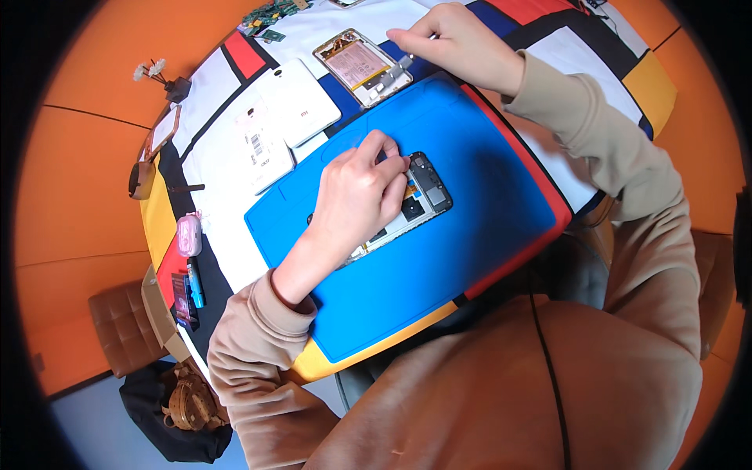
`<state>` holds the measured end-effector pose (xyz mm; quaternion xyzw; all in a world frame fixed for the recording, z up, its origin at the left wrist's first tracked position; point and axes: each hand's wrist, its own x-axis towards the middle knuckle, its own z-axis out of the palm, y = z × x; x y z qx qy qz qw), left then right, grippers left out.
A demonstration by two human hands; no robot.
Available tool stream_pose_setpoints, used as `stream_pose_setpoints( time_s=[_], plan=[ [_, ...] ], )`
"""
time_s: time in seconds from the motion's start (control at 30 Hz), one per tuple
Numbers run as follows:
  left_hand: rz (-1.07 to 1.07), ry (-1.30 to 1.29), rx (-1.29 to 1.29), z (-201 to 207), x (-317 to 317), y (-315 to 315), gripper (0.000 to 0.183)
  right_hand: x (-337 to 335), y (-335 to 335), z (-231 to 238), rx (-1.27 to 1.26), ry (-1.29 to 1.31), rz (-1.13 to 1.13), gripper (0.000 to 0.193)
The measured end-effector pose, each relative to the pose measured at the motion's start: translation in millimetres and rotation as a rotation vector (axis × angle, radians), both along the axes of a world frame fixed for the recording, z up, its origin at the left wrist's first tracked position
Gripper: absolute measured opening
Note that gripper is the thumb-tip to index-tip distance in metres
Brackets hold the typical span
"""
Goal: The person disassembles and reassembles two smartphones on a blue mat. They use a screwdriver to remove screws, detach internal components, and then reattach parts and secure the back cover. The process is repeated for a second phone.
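Note:
My left hand (356,188) rests over an opened smartphone (413,207) on a blue mat (501,188). Its fingers are curled together at the phone's upper edge; whatever they pinch is hidden. The phone's bare inside shows a dark module at the far right end, while the hand covers much of the rest. Farther back, my right hand (462,47) is closed around a slim grey metallic tool (394,73), perhaps a screwdriver. That tool slants down over a second opened phone (354,63), which lies with its battery and frame exposed just beyond the mat.
White phone back covers (301,102) lie beyond the mat's left edge. Green circuit boards (270,17) are piled at the far side. On the left stand a flower pot (178,88), a pink case (189,234) and a blue marker (195,283). A bag (192,399) sits on the floor.

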<state>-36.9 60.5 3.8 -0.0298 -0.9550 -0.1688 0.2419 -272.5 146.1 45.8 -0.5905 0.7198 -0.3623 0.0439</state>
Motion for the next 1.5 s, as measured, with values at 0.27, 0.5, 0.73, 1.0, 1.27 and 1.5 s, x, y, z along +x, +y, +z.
stream_pose_setpoints(
  time_s=[0.27, 0.5, 0.73, 1.0, 1.27, 1.5],
  plan=[
    [-0.017, -0.05, -0.002, 7, 1, 2, 0.002, -28, -38, -76, -0.377, -1.079, -0.046, 0.041],
    [0.079, -0.357, -0.037, 47, 11, 7, 0.035, -14, -39, -69, -0.411, -1.07, -0.122, 0.04],
    [0.379, -0.466, -0.314, 54, -68, -69, 0.103, -16, -44, -70, -0.457, -1.053, -0.232, 0.04],
    [0.148, -0.684, -0.023, 40, -78, -90, 0.115, -22, -48, -75, -0.423, -1.02, -0.21, 0.04],
    [0.242, -0.774, -0.073, 42, -131, -110, 0.107, -22, -48, -76, -0.464, -1.075, -0.219, 0.038],
    [0.093, -0.681, 0.172, 58, -122, -102, 0.049, -18, -43, -69, -0.443, -1.125, -0.199, 0.032]
  ],
)
